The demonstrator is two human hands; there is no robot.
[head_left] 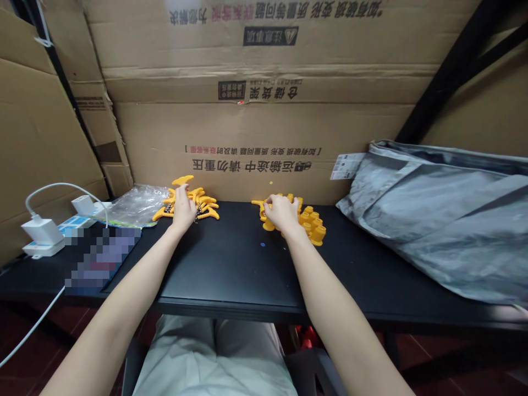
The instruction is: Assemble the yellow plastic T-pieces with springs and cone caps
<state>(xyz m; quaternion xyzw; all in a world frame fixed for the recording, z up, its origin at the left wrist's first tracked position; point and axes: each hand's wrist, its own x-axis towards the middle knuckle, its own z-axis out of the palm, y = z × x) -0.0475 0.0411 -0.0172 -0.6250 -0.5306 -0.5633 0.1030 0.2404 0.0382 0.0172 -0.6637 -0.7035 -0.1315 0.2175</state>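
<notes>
My left hand point(184, 209) is at the left of the table, its fingers closed on a curved yellow plastic piece point(183, 180) that sticks out past the fingertips. Around and under this hand lies a pile of similar yellow curved pieces point(210, 212), with small dark bead-like chains among them. My right hand point(282, 212) reaches over a cluster of yellow cup-shaped plastic pieces point(315, 226). Its fingers curl round a yellow piece point(269, 224), mostly hidden by the hand, so its full shape does not show.
Cardboard point(264, 126) walls the back of the black table point(231, 269). At right lies a large grey bag point(437, 220). A clear plastic bag point(134, 204), a power strip point(43, 248) with white chargers and cable, and a blurred flat item point(103, 258) occupy the left.
</notes>
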